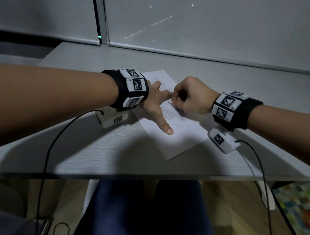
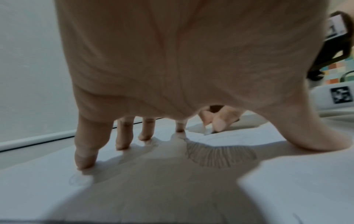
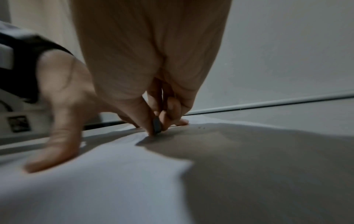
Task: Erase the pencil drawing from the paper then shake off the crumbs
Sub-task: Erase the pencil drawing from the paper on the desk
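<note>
A white sheet of paper [image 1: 180, 136] lies askew on the grey table [image 1: 98, 150]. A pencil drawing [image 2: 218, 153] of fine hatched lines shows on it, between my two hands. My left hand [image 1: 156, 103] is spread flat on the paper, its fingertips [image 2: 85, 162] and thumb pressing down. My right hand [image 1: 189, 97] pinches a small dark eraser [image 3: 157, 125] between thumb and fingers, its lower edge touching the paper beside the left index finger. A few dark crumbs [image 3: 201, 127] lie just past the eraser.
Roller blinds [image 1: 209, 25] hang behind the table's far edge. Black cables [image 1: 46, 156] run from both wrist units over the near table edge. My legs in blue trousers [image 1: 145, 210] are under the table. A colourful mat [image 1: 297, 204] lies on the floor at right.
</note>
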A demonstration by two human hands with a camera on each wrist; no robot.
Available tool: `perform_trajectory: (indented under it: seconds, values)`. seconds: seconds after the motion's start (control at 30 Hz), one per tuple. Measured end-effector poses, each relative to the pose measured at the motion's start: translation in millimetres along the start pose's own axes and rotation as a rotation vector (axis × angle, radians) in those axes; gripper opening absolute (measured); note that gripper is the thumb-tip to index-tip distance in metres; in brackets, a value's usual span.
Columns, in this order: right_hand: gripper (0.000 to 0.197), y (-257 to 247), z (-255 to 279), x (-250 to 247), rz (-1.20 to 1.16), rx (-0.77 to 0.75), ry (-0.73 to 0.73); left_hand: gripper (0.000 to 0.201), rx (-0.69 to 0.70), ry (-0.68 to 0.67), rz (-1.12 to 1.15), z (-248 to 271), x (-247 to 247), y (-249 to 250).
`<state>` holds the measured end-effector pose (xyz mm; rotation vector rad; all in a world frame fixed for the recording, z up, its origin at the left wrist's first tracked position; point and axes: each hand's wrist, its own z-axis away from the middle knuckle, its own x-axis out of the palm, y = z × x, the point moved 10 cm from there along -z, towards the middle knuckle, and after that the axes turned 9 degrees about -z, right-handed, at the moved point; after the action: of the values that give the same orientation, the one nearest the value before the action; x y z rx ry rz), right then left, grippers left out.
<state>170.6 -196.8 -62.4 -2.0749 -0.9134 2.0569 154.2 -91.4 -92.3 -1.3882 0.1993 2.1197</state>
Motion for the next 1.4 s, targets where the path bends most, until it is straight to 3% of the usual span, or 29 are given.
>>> perform_trajectory:
  seconds: [0.13,0.37,0.57,0.77,0.97,1.27,1.4]
  values:
    - [0.008,-7.9,14.2,6.3,-0.043,-0.028,-0.088,0.137,-0.009,-0.020,0.000,-0.7,-0.4,-0.7]
    - [0.008,16.5,-3.0,-11.8,0.029,0.064,0.054,0.155,-0.018,-0.013,0.000,-2.0,-2.5,1.2]
    - [0.009,-7.8,19.1,10.2,-0.047,-0.015,-0.072,0.140,-0.005,-0.016,0.000,-3.8,-3.0,2.2]
    - [0.014,11.8,-7.5,-12.0,0.043,0.090,0.052,0.149,-0.025,-0.022,-0.009,-4.8,-2.0,1.7]
    - [0.009,-22.4,8.2,17.9,-0.034,-0.027,-0.050,0.136,-0.011,-0.042,0.001,-9.2,2.6,1.4]
    - [0.014,-4.7,-11.6,2.2,-0.056,0.111,0.107,0.145,-0.063,-0.047,0.038,-10.2,1.1,-3.6]
    - [0.010,-20.6,2.7,16.1,-0.096,0.047,0.002,0.144,-0.062,-0.020,0.039,-9.5,2.7,-4.5]
